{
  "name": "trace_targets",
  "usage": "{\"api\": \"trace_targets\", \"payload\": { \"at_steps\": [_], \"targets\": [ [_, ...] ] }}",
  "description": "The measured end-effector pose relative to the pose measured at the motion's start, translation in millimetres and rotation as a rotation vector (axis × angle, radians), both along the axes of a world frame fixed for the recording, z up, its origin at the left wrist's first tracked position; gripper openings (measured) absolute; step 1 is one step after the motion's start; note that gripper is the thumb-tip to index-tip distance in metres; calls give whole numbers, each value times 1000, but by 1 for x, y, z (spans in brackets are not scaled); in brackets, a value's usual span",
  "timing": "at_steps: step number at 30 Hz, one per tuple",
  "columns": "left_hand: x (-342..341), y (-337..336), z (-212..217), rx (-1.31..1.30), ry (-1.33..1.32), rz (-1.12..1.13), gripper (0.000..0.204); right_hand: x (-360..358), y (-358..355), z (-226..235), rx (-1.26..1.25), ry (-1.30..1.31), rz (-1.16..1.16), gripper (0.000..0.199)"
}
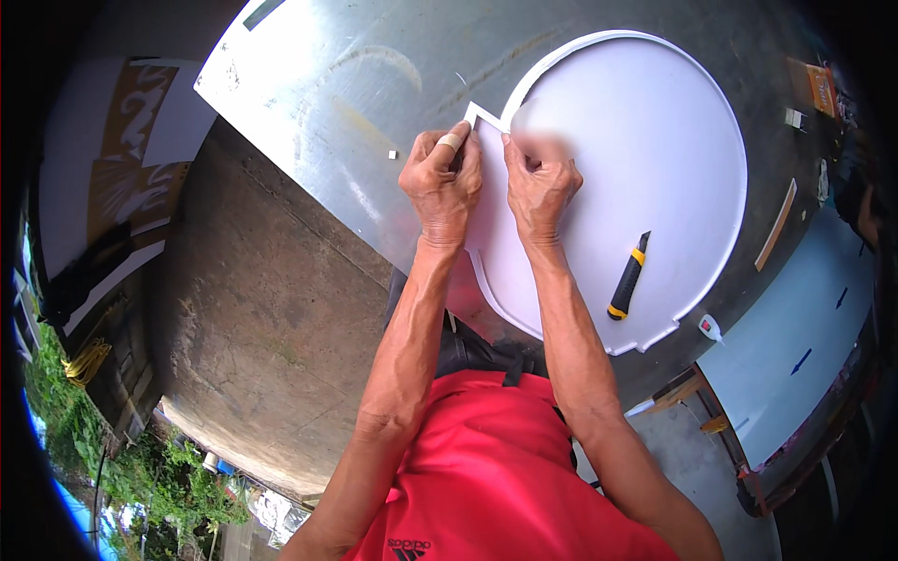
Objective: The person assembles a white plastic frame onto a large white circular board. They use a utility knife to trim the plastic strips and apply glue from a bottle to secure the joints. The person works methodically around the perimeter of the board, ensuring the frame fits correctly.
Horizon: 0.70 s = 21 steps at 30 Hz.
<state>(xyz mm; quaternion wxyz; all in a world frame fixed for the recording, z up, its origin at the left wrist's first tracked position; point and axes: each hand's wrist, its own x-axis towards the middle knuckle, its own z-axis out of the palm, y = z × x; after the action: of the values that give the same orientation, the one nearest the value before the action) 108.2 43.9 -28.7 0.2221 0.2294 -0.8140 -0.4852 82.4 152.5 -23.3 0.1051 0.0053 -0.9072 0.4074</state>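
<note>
I'm seeing left fingers (438, 152) pinching white edging (489, 118) | right fingers (511, 155) showing blurred, grip unclear | I'm judging uneven pressure could kink the edging

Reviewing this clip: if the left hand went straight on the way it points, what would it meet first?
Most likely the bent corner of the white strip, which the left hand seems to touch at its fingertips. Beyond lies the metal table; depth is unclear.
</note>
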Motion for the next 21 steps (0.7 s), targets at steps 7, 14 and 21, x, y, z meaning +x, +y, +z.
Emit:
{"api": "trace_targets", "payload": {
  "at_steps": [7, 14, 21],
  "targets": [
    [-1, 1, 0, 13, 2, -11, 22, 1, 0, -4, 28, 47, 17, 15],
    [0, -1, 3, 57, -27, -30, 22, 1, 0, -3, 44, 57, 26, 16],
    [1, -1, 1, 67, -40, -28, 24, 0, 1, -1, 53, 63, 49, 18]
  ]
}}
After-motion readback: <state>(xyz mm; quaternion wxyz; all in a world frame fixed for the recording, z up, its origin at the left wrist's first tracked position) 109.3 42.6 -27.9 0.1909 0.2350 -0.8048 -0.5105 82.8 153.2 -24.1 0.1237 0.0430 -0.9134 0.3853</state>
